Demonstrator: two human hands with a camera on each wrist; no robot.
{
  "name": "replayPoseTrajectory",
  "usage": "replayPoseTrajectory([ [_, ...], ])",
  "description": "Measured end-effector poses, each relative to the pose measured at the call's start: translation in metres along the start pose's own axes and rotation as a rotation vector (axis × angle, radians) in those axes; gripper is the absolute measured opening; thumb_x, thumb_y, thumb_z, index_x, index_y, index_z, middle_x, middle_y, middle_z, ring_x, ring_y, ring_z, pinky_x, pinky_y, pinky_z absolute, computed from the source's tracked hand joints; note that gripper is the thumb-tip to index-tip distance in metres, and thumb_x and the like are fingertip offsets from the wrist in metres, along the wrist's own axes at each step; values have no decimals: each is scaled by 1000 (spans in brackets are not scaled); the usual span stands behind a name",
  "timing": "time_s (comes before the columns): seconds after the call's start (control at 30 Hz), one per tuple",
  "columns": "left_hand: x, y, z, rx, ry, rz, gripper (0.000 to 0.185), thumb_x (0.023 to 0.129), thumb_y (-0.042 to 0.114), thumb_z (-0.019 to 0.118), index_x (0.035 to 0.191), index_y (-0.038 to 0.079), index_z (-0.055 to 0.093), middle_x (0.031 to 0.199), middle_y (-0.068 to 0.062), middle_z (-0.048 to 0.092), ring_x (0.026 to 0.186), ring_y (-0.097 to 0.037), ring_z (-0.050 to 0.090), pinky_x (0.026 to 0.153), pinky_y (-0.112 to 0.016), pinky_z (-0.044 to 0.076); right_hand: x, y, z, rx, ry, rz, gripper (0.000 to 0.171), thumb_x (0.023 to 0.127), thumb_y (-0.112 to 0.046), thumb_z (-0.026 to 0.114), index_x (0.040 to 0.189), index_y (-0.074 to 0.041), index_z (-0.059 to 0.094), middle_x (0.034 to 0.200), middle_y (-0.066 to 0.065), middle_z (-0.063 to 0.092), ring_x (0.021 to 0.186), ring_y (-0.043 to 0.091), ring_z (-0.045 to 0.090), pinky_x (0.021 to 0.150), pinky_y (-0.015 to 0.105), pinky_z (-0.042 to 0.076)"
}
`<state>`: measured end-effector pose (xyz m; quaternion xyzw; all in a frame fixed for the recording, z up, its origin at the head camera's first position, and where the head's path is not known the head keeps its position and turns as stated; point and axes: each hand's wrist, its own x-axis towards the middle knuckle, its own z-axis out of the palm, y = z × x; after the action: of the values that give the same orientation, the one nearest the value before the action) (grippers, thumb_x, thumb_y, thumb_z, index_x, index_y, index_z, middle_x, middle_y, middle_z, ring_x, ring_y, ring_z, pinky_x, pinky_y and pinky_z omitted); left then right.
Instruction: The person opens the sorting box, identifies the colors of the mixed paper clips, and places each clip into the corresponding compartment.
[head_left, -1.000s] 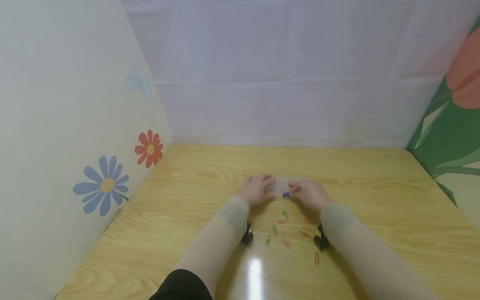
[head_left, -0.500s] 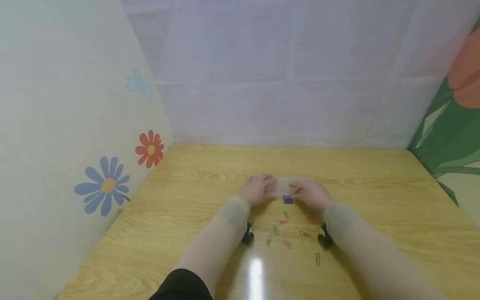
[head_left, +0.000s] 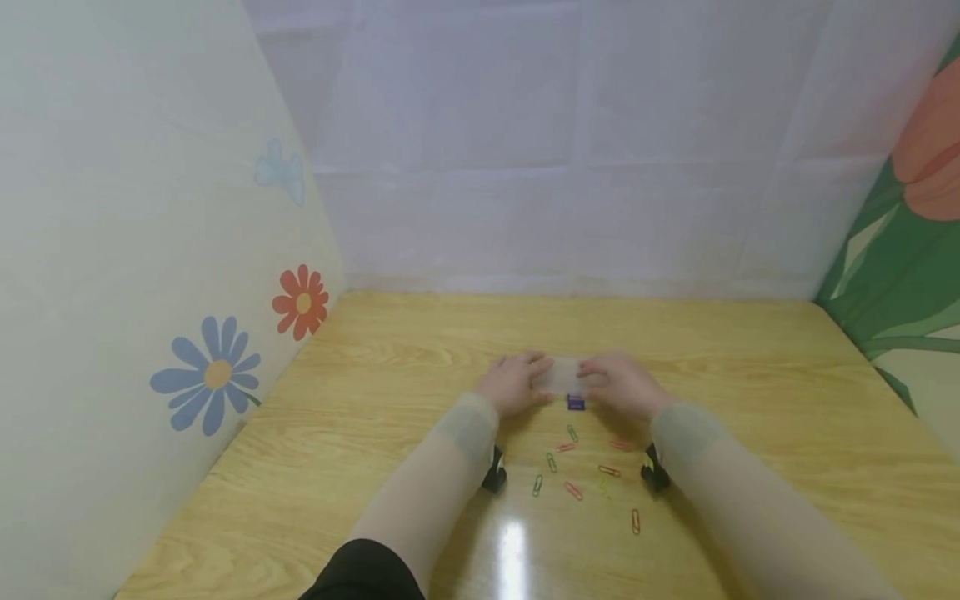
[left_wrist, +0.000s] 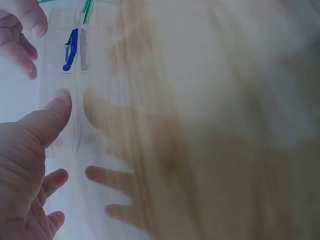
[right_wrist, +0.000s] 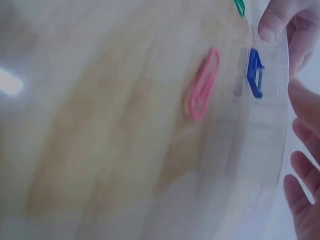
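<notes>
Blue clip [head_left: 576, 402] has slid down onto the clear sheet's [head_left: 564, 373] near edge; your left hand [head_left: 514, 382] and right hand [head_left: 624, 385] keep pinching the sheet's ends.

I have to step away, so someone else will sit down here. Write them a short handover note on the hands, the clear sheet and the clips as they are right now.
Left hand: holds the left end of the clear plastic sheet, thumb on its near face.
Right hand: holds the right end of the same sheet.
Blue clip: sits on the sheet's near edge, between the hands.
Loose paper clips: scattered on the wooden table between the forearms, green, red, orange; a pink clip lies near the sheet.
Done: one clip on the sheet.
Left: the loose clips are untouched.
</notes>
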<state>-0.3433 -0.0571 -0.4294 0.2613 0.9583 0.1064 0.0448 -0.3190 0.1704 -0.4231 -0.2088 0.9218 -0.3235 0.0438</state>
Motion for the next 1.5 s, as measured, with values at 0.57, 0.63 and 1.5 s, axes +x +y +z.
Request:
replayPoseTrajectory([
  [0.57,1,-6,6,-60,24,30,70,87,48,65,148,25,39,155,0,32,139,-25,34,116,-44,18,-3,22,-9,-113,-63,16,54,86,-20,71,136,-12,55,152,15,34,137,43,29,110,60,20],
  [0.63,1,-6,5,-65,17,16,70,87,50,64,148,27,39,156,-2,30,139,-26,32,115,-45,19,-3,21,-9,-127,-64,24,53,86,-22,71,136,-13,55,152,13,34,138,41,29,110,59,20],
  [1.5,3,-17,21,-273,21,-42,68,82,46,71,144,38,43,150,-5,40,135,-29,39,113,-54,20,-10,17,-14,-129,-65,2,49,86,-23,72,132,-12,59,150,13,38,136,41,33,110,58,21],
])
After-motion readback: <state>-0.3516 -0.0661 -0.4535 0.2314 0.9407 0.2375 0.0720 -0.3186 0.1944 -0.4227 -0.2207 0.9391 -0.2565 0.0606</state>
